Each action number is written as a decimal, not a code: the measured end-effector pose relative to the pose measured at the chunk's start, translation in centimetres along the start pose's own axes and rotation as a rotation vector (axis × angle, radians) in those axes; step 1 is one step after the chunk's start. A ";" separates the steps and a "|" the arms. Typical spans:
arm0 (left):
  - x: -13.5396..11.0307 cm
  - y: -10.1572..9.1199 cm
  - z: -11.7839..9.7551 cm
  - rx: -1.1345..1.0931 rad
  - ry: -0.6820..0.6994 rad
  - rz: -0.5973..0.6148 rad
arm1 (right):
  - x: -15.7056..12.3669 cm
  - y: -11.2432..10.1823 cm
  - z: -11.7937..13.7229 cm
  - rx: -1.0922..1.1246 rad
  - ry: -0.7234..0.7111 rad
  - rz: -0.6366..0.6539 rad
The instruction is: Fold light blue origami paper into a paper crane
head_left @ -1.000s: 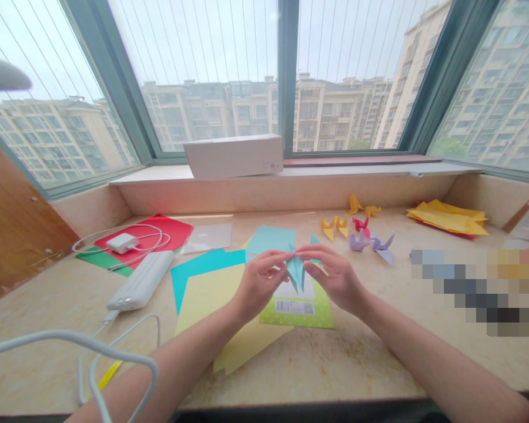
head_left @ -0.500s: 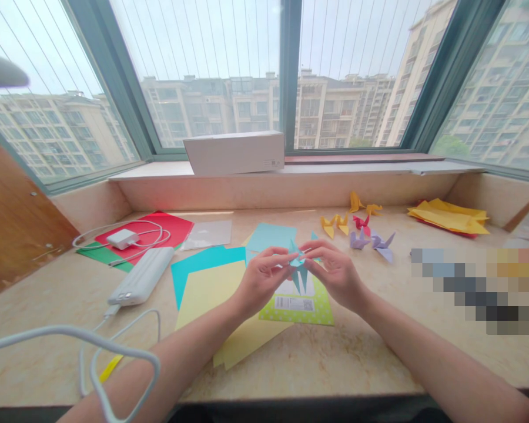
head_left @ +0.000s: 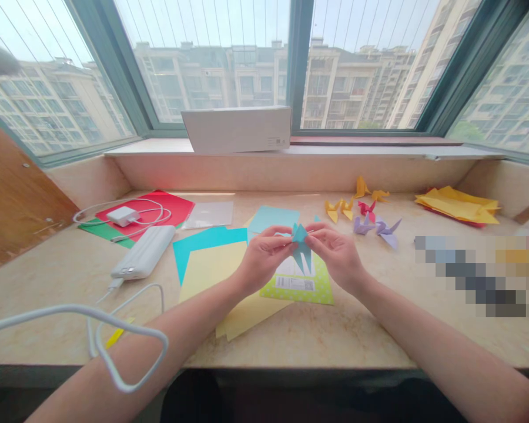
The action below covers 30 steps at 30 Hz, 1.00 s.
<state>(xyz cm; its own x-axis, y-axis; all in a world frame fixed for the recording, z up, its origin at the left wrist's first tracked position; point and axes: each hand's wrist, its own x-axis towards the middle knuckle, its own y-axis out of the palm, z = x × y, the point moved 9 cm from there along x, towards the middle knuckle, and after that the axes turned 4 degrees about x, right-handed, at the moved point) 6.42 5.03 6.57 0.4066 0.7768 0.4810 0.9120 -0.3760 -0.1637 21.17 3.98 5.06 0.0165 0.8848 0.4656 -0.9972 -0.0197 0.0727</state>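
Note:
A light-blue origami piece [head_left: 300,236] is held in the air between my two hands, with two narrow points hanging down and short peaks at the top. My left hand [head_left: 267,252] pinches its left side between thumb and fingers. From the other side, my right hand [head_left: 335,249] pinches the right edge in the same way. Below the hands lies a green dotted packet [head_left: 321,291] with a white label. Pale yellow sheets [head_left: 211,273] and bright blue paper [head_left: 189,247] spread out beside my left forearm.
Several folded paper cranes, including a purple one [head_left: 387,231] and a red one [head_left: 367,210], stand at the back right near a yellow paper stack [head_left: 461,205]. A power bank [head_left: 144,252] and a looping white cable [head_left: 70,311] occupy the left. A white box [head_left: 238,130] rests on the sill.
The view has tipped downward, so the scene sits higher. The blue piece has turned in my fingers, its top peaks now closer together, while both hands keep their pinch.

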 end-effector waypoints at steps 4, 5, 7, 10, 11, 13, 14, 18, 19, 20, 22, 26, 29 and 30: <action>0.0 0.0 0.3 -0.053 0.012 -0.008 | 0.1 0.2 -0.3 0.059 0.052 0.029; -0.1 0.0 0.2 -0.071 0.007 -0.009 | 0.1 0.2 -0.1 0.039 0.042 0.036; -0.1 0.1 0.1 -0.089 -0.012 -0.013 | 0.0 0.2 0.5 -0.027 0.004 0.042; -0.2 -0.3 -0.1 -0.017 -0.027 -0.054 | 0.0 0.4 0.9 -0.053 -0.028 0.046; -0.2 -0.4 -0.2 0.019 -0.028 -0.069 | 0.0 0.5 0.9 -0.035 -0.031 0.050; -0.2 -0.5 -0.3 0.053 -0.028 -0.080 | 0.0 0.6 1.0 0.008 -0.040 0.051; -0.2 -0.4 -0.2 0.042 -0.031 -0.076 | 0.0 0.6 1.0 0.017 -0.047 0.047; -0.2 -0.2 0.4 -0.045 -0.072 -0.083 | 0.0 0.3 0.7 -0.023 -0.049 0.006; -0.2 -0.2 0.6 -0.062 -0.093 -0.099 | 0.0 0.3 0.6 -0.031 -0.046 -0.002; -0.2 -0.3 0.9 -0.085 -0.118 -0.116 | 0.0 0.2 0.5 -0.035 -0.046 -0.008; -0.2 -0.3 1.5 -0.157 -0.166 -0.138 | 0.0 0.2 0.5 -0.038 -0.053 -0.015; -0.1 0.1 2.1 -0.294 -0.219 -0.126 | 0.0 0.3 0.3 0.005 -0.043 -0.041; -0.2 0.4 2.3 -0.281 -0.250 -0.093 | -0.2 0.1 0.2 0.100 -0.035 -0.100; -0.2 0.5 2.3 -0.258 -0.259 -0.078 | -0.2 0.0 0.2 0.111 -0.039 -0.110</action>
<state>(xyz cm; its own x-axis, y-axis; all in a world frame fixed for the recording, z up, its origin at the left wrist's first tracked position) 6.95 5.89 4.38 0.3668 0.8977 0.2441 0.9107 -0.4001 0.1029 21.15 3.71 5.14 0.1306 0.8658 0.4830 -0.9750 0.0237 0.2211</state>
